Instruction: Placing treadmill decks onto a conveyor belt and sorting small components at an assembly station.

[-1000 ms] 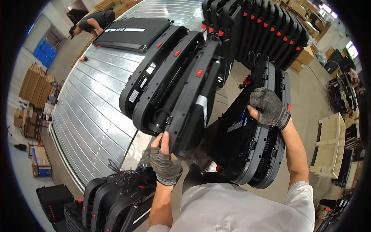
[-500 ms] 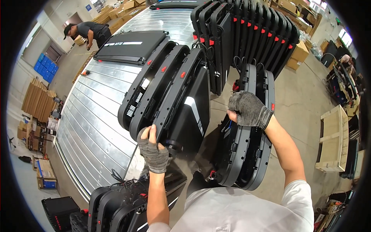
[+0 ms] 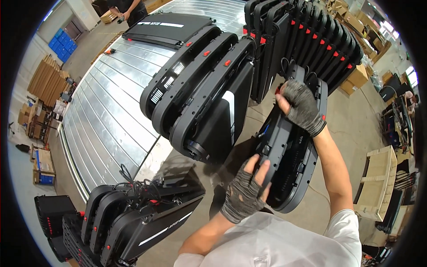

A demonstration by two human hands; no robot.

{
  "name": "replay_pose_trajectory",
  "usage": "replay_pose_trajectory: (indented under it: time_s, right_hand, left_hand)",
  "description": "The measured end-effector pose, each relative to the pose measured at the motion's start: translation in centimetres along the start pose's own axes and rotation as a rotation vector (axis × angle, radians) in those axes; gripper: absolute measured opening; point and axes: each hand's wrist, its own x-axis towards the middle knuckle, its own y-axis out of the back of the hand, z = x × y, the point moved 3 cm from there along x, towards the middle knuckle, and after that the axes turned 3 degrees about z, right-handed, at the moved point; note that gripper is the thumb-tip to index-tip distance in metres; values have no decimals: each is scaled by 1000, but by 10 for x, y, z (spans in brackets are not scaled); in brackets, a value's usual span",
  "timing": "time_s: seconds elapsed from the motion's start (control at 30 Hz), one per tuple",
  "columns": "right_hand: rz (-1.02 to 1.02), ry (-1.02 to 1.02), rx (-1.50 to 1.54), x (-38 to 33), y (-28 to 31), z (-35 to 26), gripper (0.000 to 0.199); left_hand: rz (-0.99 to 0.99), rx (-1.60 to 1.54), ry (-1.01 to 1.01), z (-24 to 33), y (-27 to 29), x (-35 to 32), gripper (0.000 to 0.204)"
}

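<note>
Two long dark-grey walking pads with rounded ends stand on edge side by side in front of me. My right hand (image 3: 303, 107), in a grey fingerless glove, is closed over the upper rim of the left walking pad (image 3: 278, 144). Lower down, my left hand (image 3: 244, 192), gloved the same way, has its fingers hooked on that walking pad's near end. Against its right side leans the second walking pad (image 3: 307, 162). To the left, three walking pads (image 3: 202, 109) with red clips stand on edge on a slatted metal table (image 3: 109, 107).
Another walking pad (image 3: 171, 29) lies flat on the table. A long row of them (image 3: 322, 42) stands at the back right. More, with tangled cables, stand at lower left (image 3: 155, 231). A wooden crate (image 3: 376, 182) is at right. A person (image 3: 129, 11) stands beyond the table.
My left hand has left the walking pads on the table and moved right onto the near end of the left one in the pair. My right hand has slid up its rim. The view has shifted.
</note>
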Motion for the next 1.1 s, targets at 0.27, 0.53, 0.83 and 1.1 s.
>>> replay_pose_trajectory:
  time_s: [0.27,0.53,0.83,1.1]
  right_hand:
    - [-49,-175,23,-74,33,-13,26]
    - [-12,-372,113,-73,31,-20,33]
    - [-19,-451,89,-73,28,-19,35]
    - [3,-496,97,-79,34,-19,35]
  left_hand:
    - [97,112,-56,-42,17,6,67]
    - [121,104,-180,-71,32,52,71]
    - [162,167,9,-75,50,23,68]
    - [268,401,-54,-65,58,1,56]
